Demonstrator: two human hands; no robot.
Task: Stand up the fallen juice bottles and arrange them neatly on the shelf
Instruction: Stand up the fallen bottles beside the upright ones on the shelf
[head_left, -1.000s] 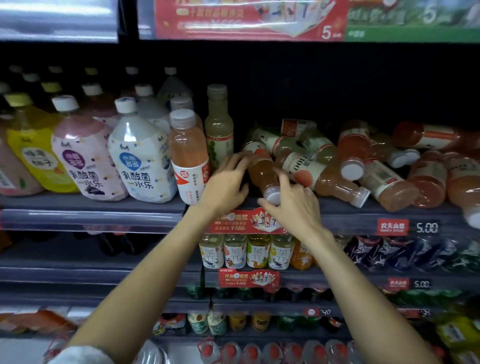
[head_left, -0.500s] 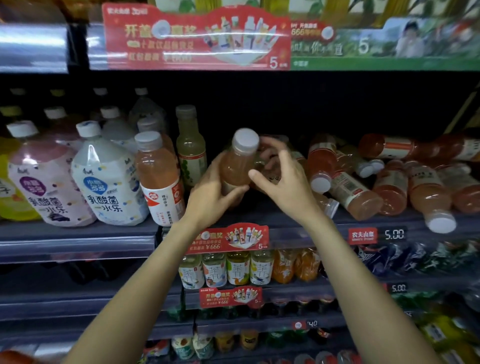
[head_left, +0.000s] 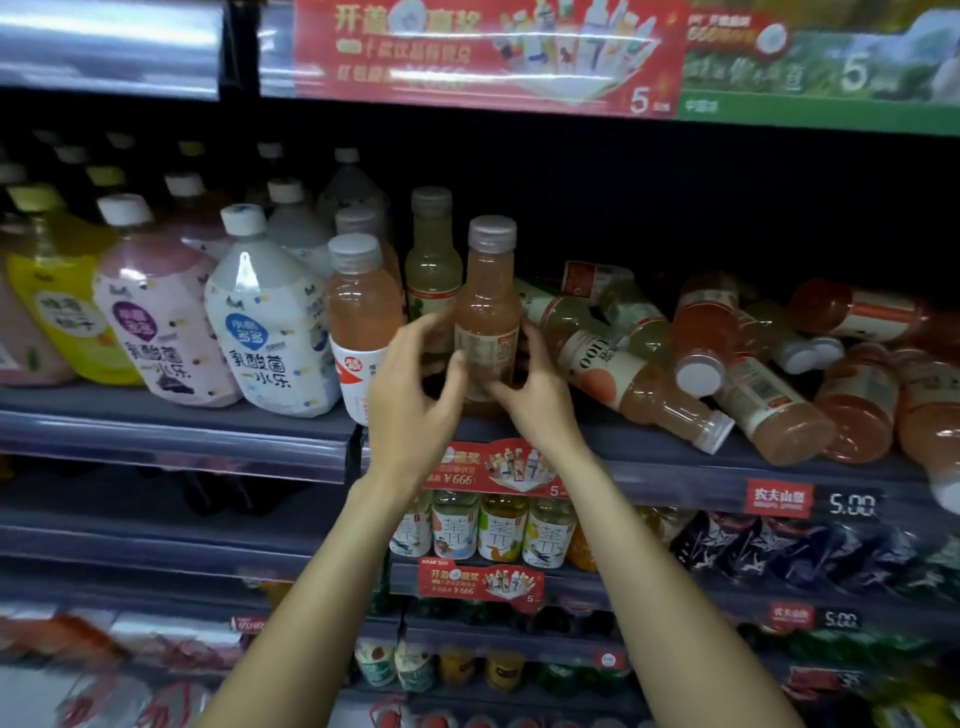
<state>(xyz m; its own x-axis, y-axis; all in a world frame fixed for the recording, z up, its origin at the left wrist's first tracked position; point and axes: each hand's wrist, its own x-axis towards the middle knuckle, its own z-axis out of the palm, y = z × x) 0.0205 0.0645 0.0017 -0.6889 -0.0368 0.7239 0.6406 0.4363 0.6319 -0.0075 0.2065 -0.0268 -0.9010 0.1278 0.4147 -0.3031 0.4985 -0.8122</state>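
Forearms reach up from below, and the two hands meet at the front edge of the shelf (head_left: 649, 457). The left hand (head_left: 410, 395) has its fingers (head_left: 431, 325) spread and loosely curved, thumb just touching the label of a peach juice bottle (head_left: 488, 317); I would call that hand released rather than gripping. The right hand (head_left: 535, 400) cups the same bottle's lower part from the other side, fingers bent lightly against it, more steadying than clenched as far as I can see. The bottle stands upright between the two hands, its long axis vertical, cap above the fingertips.

Just beyond the right hand's fingers, and farther off to that side, lies the heap of fallen bottles (head_left: 644, 384), the closest one with its cap pointing out toward the shelf's front edge. The right hand is clearly nearer them. Beside the left hand another peach bottle (head_left: 358, 322) stands upright, with a pale green one (head_left: 434, 275) behind.
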